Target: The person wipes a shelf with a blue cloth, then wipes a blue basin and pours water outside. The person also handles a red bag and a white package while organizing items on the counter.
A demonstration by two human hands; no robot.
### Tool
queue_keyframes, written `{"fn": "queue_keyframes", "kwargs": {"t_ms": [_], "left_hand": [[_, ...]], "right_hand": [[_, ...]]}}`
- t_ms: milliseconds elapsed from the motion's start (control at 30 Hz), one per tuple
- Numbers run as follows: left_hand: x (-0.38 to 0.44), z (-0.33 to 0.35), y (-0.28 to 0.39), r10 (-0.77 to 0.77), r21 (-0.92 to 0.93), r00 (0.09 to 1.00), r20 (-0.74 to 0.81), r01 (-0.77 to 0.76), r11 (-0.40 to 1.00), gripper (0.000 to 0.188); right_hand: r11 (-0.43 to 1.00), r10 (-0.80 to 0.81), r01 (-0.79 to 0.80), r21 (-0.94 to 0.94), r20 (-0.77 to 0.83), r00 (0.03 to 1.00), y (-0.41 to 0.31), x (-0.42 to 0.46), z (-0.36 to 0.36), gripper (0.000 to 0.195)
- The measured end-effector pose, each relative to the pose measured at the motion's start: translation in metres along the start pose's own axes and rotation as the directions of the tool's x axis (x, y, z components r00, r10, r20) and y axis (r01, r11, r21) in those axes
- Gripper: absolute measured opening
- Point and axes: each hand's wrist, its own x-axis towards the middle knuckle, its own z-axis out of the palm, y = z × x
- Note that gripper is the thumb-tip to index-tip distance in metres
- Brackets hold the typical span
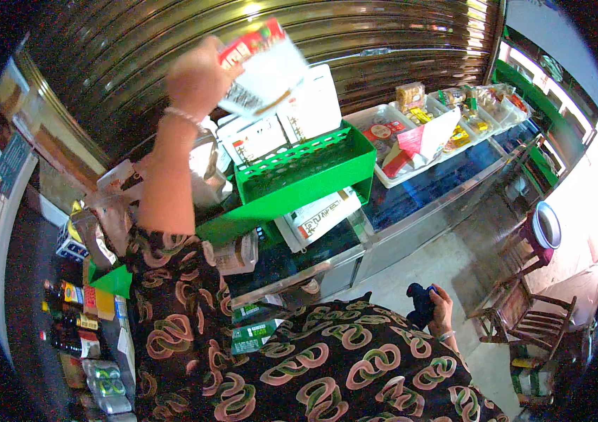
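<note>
My left hand [198, 79], raised in front of a metal roller shutter, grips the corner of a white plastic packet with a red top [264, 68]; the packet is blurred. Below it stands a green plastic rack [304, 182] on a dark counter, with white printed packets [312, 108] upright behind its front compartment. Another white packet [320, 219] lies in the rack's lower opening. Low at the right, my right hand [441, 311] is closed around a dark bunched object [421, 305], perhaps cloth; its exact kind is unclear.
White plastic trays [391, 179] of packaged food line the counter to the right. Bottles [69, 316] and a pack of cans [109, 387] stand at the lower left. A wooden chair [528, 316] and a basin [545, 225] are at the right, beyond the pale floor.
</note>
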Motion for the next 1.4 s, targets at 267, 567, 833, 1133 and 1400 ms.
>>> {"fn": "queue_keyframes", "kwargs": {"t_ms": [267,567,833,1133,1400], "left_hand": [[-0.108,-0.134,-0.008,-0.674,-0.759,0.697,0.244,0.57,0.314,0.039],[-0.347,-0.183,-0.001,-0.811,-0.393,0.023,0.585,0.882,-0.259,0.029],[-0.431,-0.183,0.015,-0.733,-0.388,-0.308,0.606,0.69,-0.611,0.029],[-0.461,-0.048,-0.043,-0.534,-0.377,-0.195,0.822,0.517,-0.769,0.038],[-0.428,0.004,-0.02,-0.779,-0.368,-0.195,0.596,0.796,-0.481,0.059]], "right_hand": [[0.997,0.068,-0.067,-0.023,0.026,0.997,0.01,0.012,-0.001,0.028],[0.971,0.141,-0.112,-0.209,0.133,0.981,0.004,0.025,0.031,0.02],[0.943,0.182,-0.101,-0.316,0.24,0.954,0.018,0.04,0.052,0.01],[0.939,0.097,0.059,-0.339,0.426,0.9,0.015,0.049,0.054,0.03],[0.939,0.051,0.023,-0.343,0.205,0.977,0.029,0.05,-0.006,0.03]]}}
